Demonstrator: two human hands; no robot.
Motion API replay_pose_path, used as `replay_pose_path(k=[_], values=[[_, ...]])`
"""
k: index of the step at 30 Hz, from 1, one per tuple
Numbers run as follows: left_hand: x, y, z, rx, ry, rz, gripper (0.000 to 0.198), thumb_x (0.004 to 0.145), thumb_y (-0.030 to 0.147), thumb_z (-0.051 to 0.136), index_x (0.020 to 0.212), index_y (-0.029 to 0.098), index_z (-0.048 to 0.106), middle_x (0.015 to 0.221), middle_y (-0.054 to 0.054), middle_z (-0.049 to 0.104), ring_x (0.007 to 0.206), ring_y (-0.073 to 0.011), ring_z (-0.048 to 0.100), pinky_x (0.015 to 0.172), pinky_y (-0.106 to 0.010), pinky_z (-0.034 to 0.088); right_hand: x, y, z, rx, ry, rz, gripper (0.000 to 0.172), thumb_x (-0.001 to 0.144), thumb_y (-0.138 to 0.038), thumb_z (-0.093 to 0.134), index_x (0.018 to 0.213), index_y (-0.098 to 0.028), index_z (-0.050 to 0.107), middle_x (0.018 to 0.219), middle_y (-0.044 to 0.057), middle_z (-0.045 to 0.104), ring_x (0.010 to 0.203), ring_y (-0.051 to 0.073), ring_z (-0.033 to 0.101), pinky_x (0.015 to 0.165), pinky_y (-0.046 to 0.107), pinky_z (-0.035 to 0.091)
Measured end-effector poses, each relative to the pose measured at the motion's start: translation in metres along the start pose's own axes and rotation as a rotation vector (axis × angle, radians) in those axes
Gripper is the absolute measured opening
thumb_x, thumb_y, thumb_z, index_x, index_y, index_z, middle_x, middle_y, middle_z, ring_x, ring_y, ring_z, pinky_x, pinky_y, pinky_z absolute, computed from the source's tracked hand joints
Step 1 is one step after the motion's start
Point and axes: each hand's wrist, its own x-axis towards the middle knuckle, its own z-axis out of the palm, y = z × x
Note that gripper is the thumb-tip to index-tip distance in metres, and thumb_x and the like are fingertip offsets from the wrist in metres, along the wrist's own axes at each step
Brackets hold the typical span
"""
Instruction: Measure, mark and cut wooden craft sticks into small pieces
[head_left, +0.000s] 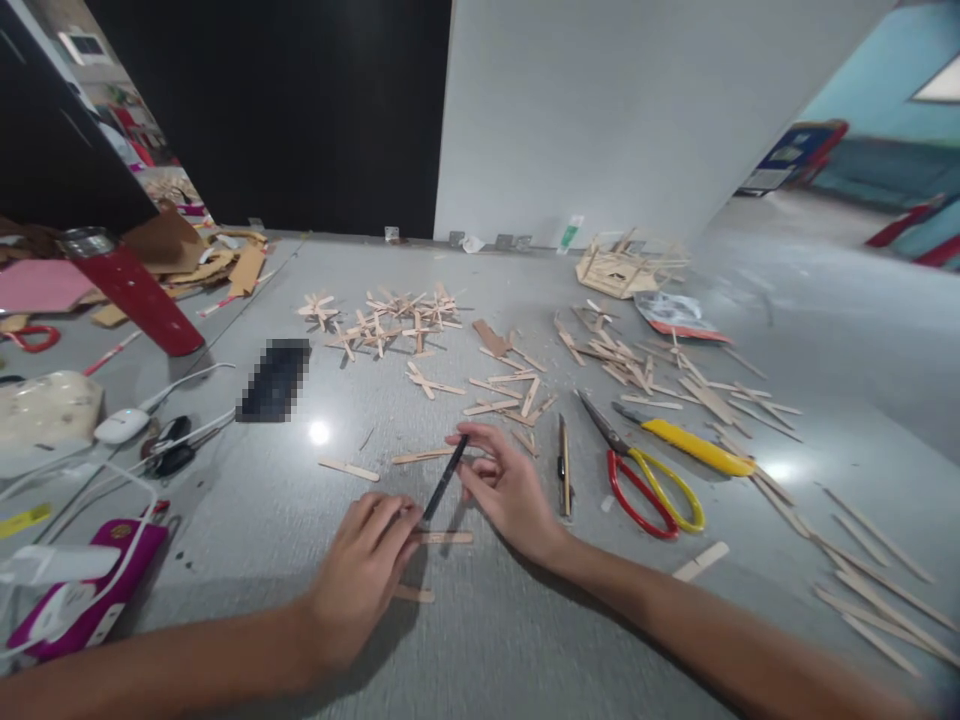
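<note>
A slim black pen (pixel 445 478) slants between my two hands over the grey table. My right hand (pixel 514 490) grips its upper end between thumb and fingers. At the lower end, the curled fingers of my left hand (pixel 364 565) close on the pen; their tips are partly hidden. A popsicle stick (pixel 446 538) pokes out by my left fingertips, and another stick (pixel 415 594) lies partly under that hand. Just beyond my hands rests a flat popsicle stick (pixel 420 456), with a second stick (pixel 349 469) to its left.
Right of my hands lie a slim craft knife (pixel 564 468), red-and-yellow scissors (pixel 651 490) and a yellow cutter (pixel 697 447). Joined stick stars (pixel 397 318) and loose sticks (pixel 622 360) spread farther back. Leftward are a phone (pixel 276 380), a red bottle (pixel 139 295) and cables.
</note>
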Motion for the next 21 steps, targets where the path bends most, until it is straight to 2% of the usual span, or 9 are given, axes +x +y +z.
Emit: replay_pose_path(k=[4,7,10,13,16,19,21], values=[[0.0013,0.0,-0.0005,-0.02,0.006,0.025,0.02,0.104,0.006,0.048,0.104,0.019,0.063,0.111,-0.006,0.069,0.1,-0.0218,0.063,0.085,-0.034,0.057,0.0005,0.0021,0.0002,-0.003,0.022,-0.023,0.036,0.091,-0.029,0.067,0.126,-0.029,0.058,0.127,0.009,0.069,0.057,0.011,0.06,0.058,0.031,0.058],[0.0031,0.0006,-0.0003,-0.103,-0.03,-0.014,0.021,0.104,0.006,0.046,0.096,0.02,0.059,0.105,-0.006,0.068,0.101,-0.021,0.063,0.086,-0.033,0.056,0.001,0.0013,0.0013,-0.007,0.039,-0.041,0.038,0.09,-0.028,0.068,0.126,-0.029,0.057,0.126,0.008,0.068,0.056,0.01,0.058,0.056,0.03,0.057],[0.0041,0.0002,0.0007,-0.189,-0.05,-0.093,0.023,0.105,0.008,0.04,0.092,0.02,0.055,0.095,-0.004,0.066,0.091,-0.0199,0.064,0.08,-0.032,0.056,0.0016,0.0003,0.0017,-0.005,0.068,-0.053,0.033,0.088,-0.028,0.068,0.119,-0.027,0.056,0.114,0.006,0.068,0.052,0.008,0.053,0.049,0.025,0.051],[0.0037,-0.0005,0.0007,-0.268,-0.062,-0.23,0.024,0.108,0.016,0.036,0.09,0.021,0.052,0.084,-0.002,0.063,0.076,-0.0181,0.063,0.07,-0.029,0.053,0.0025,0.0004,0.0017,0.002,0.102,-0.059,0.027,0.091,-0.033,0.064,0.115,-0.027,0.052,0.101,0.001,0.065,0.047,0.007,0.048,0.04,0.02,0.04],[0.0027,0.0006,-0.0018,-0.379,-0.09,-0.328,0.023,0.109,0.023,0.034,0.1,0.02,0.055,0.077,-0.001,0.062,0.068,-0.0167,0.064,0.065,-0.027,0.052,0.0032,0.0009,0.0015,-0.006,0.12,-0.06,0.024,0.097,-0.038,0.055,0.117,-0.027,0.048,0.101,0.002,0.064,0.045,0.006,0.046,0.037,0.02,0.037],[0.002,0.0027,-0.0054,-0.418,-0.099,-0.334,0.029,0.109,0.027,0.033,0.121,0.018,0.058,0.079,-0.001,0.064,0.071,-0.0175,0.066,0.068,-0.028,0.053,0.0034,0.0011,-0.0001,-0.058,0.116,-0.065,0.025,0.101,-0.038,0.049,0.123,-0.027,0.047,0.112,0.006,0.065,0.046,0.007,0.049,0.038,0.021,0.04],[0.0016,0.0036,-0.0077,-0.42,-0.121,-0.329,0.033,0.11,0.029,0.032,0.126,0.018,0.058,0.077,-0.001,0.063,0.068,-0.0172,0.064,0.066,-0.027,0.051,0.0033,0.0016,-0.0016,-0.118,0.096,-0.071,0.028,0.1,-0.037,0.047,0.127,-0.027,0.047,0.118,0.008,0.065,0.047,0.008,0.053,0.038,0.022,0.042]])
